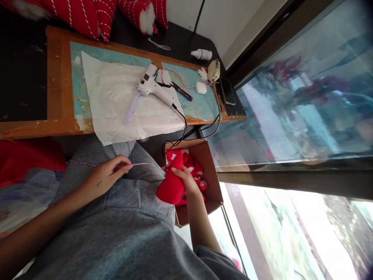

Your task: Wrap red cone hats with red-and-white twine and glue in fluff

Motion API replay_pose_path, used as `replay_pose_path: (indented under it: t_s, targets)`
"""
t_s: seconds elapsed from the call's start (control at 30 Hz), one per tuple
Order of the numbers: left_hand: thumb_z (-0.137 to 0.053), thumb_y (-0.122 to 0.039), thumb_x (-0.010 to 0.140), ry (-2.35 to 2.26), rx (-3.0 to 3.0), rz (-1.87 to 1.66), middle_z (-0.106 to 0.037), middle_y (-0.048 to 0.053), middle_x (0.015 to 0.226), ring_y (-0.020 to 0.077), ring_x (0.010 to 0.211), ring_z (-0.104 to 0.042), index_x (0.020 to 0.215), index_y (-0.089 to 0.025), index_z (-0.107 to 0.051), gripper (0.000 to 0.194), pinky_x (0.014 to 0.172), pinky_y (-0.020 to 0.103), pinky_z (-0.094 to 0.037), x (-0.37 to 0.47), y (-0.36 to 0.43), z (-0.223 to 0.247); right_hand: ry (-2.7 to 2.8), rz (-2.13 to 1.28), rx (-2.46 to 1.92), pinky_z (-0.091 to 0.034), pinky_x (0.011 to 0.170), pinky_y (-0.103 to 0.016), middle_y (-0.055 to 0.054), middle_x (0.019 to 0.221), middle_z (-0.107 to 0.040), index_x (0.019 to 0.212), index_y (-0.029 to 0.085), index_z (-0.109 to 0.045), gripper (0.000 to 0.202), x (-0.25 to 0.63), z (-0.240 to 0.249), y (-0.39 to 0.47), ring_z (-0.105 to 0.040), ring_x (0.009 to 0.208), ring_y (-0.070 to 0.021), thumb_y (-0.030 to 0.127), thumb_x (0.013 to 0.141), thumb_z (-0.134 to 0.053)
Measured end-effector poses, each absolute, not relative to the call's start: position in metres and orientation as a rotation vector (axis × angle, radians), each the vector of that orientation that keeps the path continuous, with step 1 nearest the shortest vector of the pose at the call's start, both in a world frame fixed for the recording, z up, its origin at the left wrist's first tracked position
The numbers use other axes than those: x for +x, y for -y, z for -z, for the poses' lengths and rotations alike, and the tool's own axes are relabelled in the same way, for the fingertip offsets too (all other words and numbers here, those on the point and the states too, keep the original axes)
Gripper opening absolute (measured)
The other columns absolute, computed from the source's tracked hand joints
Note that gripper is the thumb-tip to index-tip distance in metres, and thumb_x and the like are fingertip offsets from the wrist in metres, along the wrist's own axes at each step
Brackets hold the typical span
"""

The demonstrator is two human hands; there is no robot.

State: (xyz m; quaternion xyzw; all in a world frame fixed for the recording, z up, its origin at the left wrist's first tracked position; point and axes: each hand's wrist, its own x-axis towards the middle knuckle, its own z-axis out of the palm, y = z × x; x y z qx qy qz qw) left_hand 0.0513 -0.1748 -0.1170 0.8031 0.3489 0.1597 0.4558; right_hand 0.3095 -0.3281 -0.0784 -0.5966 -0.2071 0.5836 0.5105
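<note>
My left hand (112, 175) pinches a thin red-and-white twisted cord (142, 164) above my lap. The cord runs out on both sides of the fingers. In my right hand (186, 181) is a red cone-shaped fabric piece (171, 186), held over an open cardboard box (214, 184). Several red and white fabric pieces (199, 171) lie inside that box. On the table, a white glue gun (155, 87) with a clear glue stick rests on a white sheet (113, 99).
Pliers (185, 92), a white case (201, 88), a phone (227, 91) and a white bottle (201, 54) lie on the table's right part. Red striped plush items (84, 17) sit at the back. A black cable (182, 134) hangs beside the box. Glass is on the right.
</note>
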Motion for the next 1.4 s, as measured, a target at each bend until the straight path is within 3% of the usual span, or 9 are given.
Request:
replay_pose_path:
  t_s: [0.17, 0.33, 0.5, 0.7, 0.87, 1.03, 1.2, 1.3, 1.4]
  targets:
    - [-0.063, -0.049, 0.095, -1.105, 2.167, -0.597, -0.079, 0.001, 0.085, 0.0268, 0.069, -0.074, 0.088, -0.035, -0.075, 0.019, 0.061, 0.036, -0.053, -0.038, 0.184, 0.105, 0.594, -1.906, -1.207, -0.063, 0.076, -0.033, -0.005, 0.106, -0.080, 0.101, 0.022, -0.076, 0.039, 0.288, 0.080, 0.301, -0.074, 0.081, -0.0197, 0.052, 0.078, -0.085]
    - [-0.063, -0.049, 0.090, -1.241, 2.380, -0.755, -0.076, 0.007, 0.105, 0.0376, 0.095, -0.071, 0.103, -0.039, -0.078, 0.023, 0.089, 0.053, -0.053, -0.067, 0.194, 0.094, 0.424, -1.816, -1.336, -0.061, 0.075, -0.034, 0.001, 0.095, -0.075, 0.115, 0.026, -0.065, 0.055, 0.291, 0.081, 0.288, -0.071, 0.075, -0.0183, 0.053, 0.075, -0.089]
    - [-0.067, -0.041, 0.097, -0.928, 2.641, -0.674, -0.079, 0.005, 0.100, 0.0317, 0.094, -0.070, 0.097, -0.034, -0.082, 0.017, 0.082, 0.045, -0.051, -0.009, 0.186, 0.109, 0.628, -1.725, -1.457, -0.057, 0.080, -0.032, 0.002, 0.098, -0.071, 0.110, 0.027, -0.062, 0.044, 0.291, 0.072, 0.277, -0.069, 0.083, -0.0179, 0.049, 0.080, -0.086]
    - [-0.059, -0.012, 0.094, -0.808, 2.628, -0.487, -0.078, 0.009, 0.093, 0.0285, 0.090, -0.070, 0.080, -0.027, -0.078, 0.028, 0.075, 0.039, -0.052, 0.029, 0.175, 0.139, 1.365, -1.013, -1.878, -0.055, 0.082, -0.036, -0.001, 0.097, -0.071, 0.111, 0.024, -0.061, 0.037, 0.278, 0.044, 0.277, -0.069, 0.088, -0.0232, 0.049, 0.089, -0.077]
    - [-0.059, -0.029, 0.103, -0.820, 2.097, -0.648, -0.078, -0.001, 0.086, 0.0225, 0.075, -0.075, 0.091, -0.030, -0.072, 0.018, 0.067, 0.030, -0.060, 0.029, 0.192, 0.104, 1.593, -0.481, -1.849, -0.057, 0.085, -0.038, -0.010, 0.107, -0.073, 0.114, 0.021, -0.063, 0.030, 0.260, 0.018, 0.274, -0.072, 0.096, -0.0267, 0.045, 0.099, -0.071]
    - [-0.063, -0.030, 0.100, -0.970, 1.717, -1.051, -0.073, -0.002, 0.085, 0.0197, 0.070, -0.074, 0.093, -0.037, -0.070, 0.012, 0.055, 0.027, -0.060, 0.037, 0.194, 0.033, 1.434, -0.937, -1.519, -0.057, 0.099, -0.039, -0.009, 0.118, -0.071, 0.119, 0.024, -0.066, 0.025, 0.251, 0.008, 0.257, -0.070, 0.111, -0.0248, 0.043, 0.103, -0.062]
    - [-0.072, -0.030, 0.093, -1.004, 1.557, -1.116, -0.073, -0.002, 0.081, 0.0184, 0.062, -0.070, 0.091, -0.036, -0.074, 0.007, 0.046, 0.026, -0.055, 0.046, 0.180, 0.009, 0.994, -1.563, -1.225, -0.063, 0.081, -0.043, -0.006, 0.106, -0.075, 0.141, 0.029, -0.049, 0.060, 0.235, 0.014, 0.248, -0.076, 0.093, -0.0281, 0.067, 0.095, -0.061]
    - [-0.074, -0.029, 0.093, -0.944, 1.435, -1.079, -0.072, -0.001, 0.077, 0.0174, 0.062, -0.069, 0.090, -0.033, -0.075, 0.005, 0.049, 0.025, -0.057, 0.048, 0.179, 0.015, 0.896, -1.697, -1.082, -0.063, 0.071, -0.043, -0.001, 0.090, -0.073, 0.123, 0.032, -0.041, 0.067, 0.224, 0.023, 0.246, -0.076, 0.080, -0.0287, 0.077, 0.083, -0.071]
    - [-0.076, -0.032, 0.096, -0.935, 1.300, -1.022, -0.071, -0.002, 0.078, 0.0146, 0.061, -0.067, 0.091, -0.029, -0.075, 0.006, 0.052, 0.023, -0.057, 0.048, 0.183, 0.019, 0.828, -1.755, -1.003, -0.062, 0.070, -0.043, 0.000, 0.085, -0.072, 0.108, 0.033, -0.041, 0.061, 0.217, 0.024, 0.243, -0.077, 0.084, -0.0303, 0.075, 0.081, -0.076]
